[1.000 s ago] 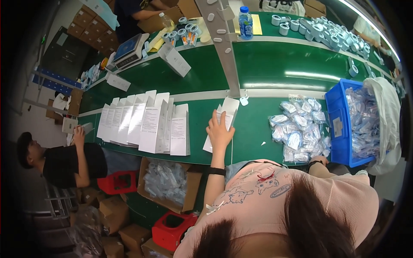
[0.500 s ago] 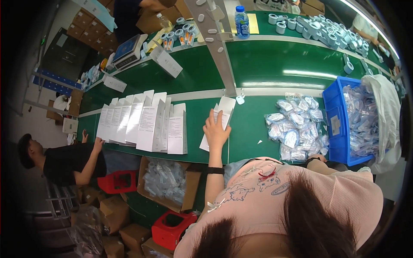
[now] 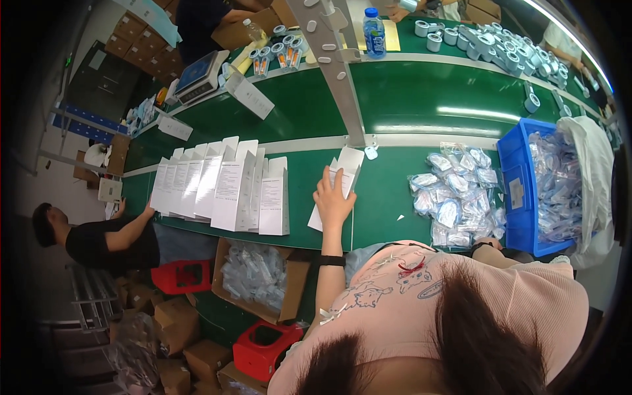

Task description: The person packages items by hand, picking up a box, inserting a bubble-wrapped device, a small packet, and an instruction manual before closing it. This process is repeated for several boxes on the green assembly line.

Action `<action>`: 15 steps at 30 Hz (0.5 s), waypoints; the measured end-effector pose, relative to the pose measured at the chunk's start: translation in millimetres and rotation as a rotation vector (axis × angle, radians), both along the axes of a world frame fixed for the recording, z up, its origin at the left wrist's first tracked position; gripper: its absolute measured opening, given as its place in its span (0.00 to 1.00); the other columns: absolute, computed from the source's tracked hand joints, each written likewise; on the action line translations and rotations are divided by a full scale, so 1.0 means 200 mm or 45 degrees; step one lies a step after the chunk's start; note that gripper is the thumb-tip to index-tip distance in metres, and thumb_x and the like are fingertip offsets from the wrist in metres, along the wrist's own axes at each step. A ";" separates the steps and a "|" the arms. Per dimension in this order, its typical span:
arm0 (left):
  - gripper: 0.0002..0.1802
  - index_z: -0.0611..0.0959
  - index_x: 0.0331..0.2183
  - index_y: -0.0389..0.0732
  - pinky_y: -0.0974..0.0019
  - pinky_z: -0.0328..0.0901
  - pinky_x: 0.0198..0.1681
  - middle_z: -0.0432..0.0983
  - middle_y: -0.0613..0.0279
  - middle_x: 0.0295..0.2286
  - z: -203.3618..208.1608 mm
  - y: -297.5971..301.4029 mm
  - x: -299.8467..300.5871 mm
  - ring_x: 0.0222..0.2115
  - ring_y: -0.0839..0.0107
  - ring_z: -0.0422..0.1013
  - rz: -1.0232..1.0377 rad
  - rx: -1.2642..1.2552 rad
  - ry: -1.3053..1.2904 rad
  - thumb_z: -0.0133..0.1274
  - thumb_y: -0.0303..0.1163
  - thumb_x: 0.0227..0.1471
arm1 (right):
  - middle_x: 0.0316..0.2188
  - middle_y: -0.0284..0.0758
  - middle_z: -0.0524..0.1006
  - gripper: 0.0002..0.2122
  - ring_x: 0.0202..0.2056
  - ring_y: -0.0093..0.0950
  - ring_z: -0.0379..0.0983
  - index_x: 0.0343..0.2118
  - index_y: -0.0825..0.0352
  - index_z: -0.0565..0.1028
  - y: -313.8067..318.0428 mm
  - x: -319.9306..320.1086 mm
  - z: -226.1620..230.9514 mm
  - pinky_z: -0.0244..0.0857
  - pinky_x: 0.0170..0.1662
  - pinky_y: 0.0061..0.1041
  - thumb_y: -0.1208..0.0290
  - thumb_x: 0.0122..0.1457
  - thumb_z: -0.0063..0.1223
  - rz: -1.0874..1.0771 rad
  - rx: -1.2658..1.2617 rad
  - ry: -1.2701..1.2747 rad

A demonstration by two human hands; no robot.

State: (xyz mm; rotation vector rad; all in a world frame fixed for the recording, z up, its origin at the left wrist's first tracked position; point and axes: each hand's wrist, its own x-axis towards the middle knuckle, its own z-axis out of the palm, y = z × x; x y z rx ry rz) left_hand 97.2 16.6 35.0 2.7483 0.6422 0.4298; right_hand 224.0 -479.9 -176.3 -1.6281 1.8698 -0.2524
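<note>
A narrow white carton [image 3: 351, 160] with a raised flap sits on the green table in front of me. My left hand [image 3: 334, 203] grips it, its fingers over the printed face and its thumb at the right side. My right hand [image 3: 488, 243] is at the table's near edge, beside a pile of clear-bagged white and blue parts [image 3: 454, 197]. Its fingers are hidden, so its grip does not show. Left of my left hand, several white cartons [image 3: 227, 191] stand upright in a row, their flaps raised.
A blue bin [image 3: 515, 191] of bagged parts stands at the right. A metal post [image 3: 339, 79] rises from the table's back edge. At the left, a co-worker [image 3: 108, 240] reaches to the carton row. An open cardboard box [image 3: 299, 283] of clear plastic pieces and a red stool [image 3: 263, 349] are below the table.
My left hand keeps its hold on the carton, and my right hand stays by the pile. The co-worker's arm at the left has shifted. Another person's hand appears at the far edge.
</note>
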 end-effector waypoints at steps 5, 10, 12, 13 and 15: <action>0.34 0.68 0.48 0.49 0.55 0.54 0.46 0.54 0.57 0.52 0.00 0.00 -0.01 0.48 0.57 0.57 0.005 -0.003 0.007 0.53 0.37 0.32 | 0.39 0.49 0.72 0.21 0.42 0.42 0.70 0.39 0.70 0.72 -0.01 -0.02 -0.01 0.63 0.45 0.38 0.58 0.58 0.30 0.014 -0.001 0.002; 0.34 0.68 0.48 0.49 0.55 0.54 0.46 0.54 0.57 0.52 0.00 0.00 0.00 0.48 0.57 0.57 0.007 -0.006 -0.004 0.53 0.37 0.32 | 0.39 0.48 0.72 0.21 0.42 0.42 0.70 0.39 0.70 0.72 -0.01 -0.01 -0.01 0.63 0.45 0.37 0.58 0.58 0.30 0.025 -0.005 0.011; 0.33 0.68 0.48 0.49 0.55 0.54 0.46 0.54 0.57 0.52 0.00 0.00 0.00 0.48 0.58 0.57 0.009 -0.009 0.002 0.53 0.37 0.32 | 0.40 0.48 0.72 0.21 0.42 0.42 0.70 0.39 0.70 0.72 0.00 -0.01 -0.02 0.63 0.45 0.37 0.58 0.58 0.30 0.034 -0.005 0.015; 0.33 0.68 0.48 0.49 0.55 0.54 0.46 0.54 0.57 0.52 0.00 0.00 -0.01 0.48 0.58 0.57 0.012 -0.008 0.003 0.53 0.37 0.32 | 0.40 0.48 0.72 0.21 0.42 0.41 0.70 0.39 0.70 0.72 0.00 -0.01 -0.03 0.63 0.45 0.37 0.59 0.58 0.30 0.039 -0.005 0.017; 0.34 0.68 0.48 0.49 0.55 0.54 0.46 0.54 0.57 0.52 0.00 0.00 -0.01 0.48 0.58 0.57 0.008 -0.014 0.011 0.53 0.37 0.32 | 0.40 0.48 0.72 0.21 0.42 0.41 0.70 0.40 0.70 0.72 -0.03 -0.02 -0.02 0.63 0.45 0.37 0.59 0.58 0.30 0.044 -0.005 0.016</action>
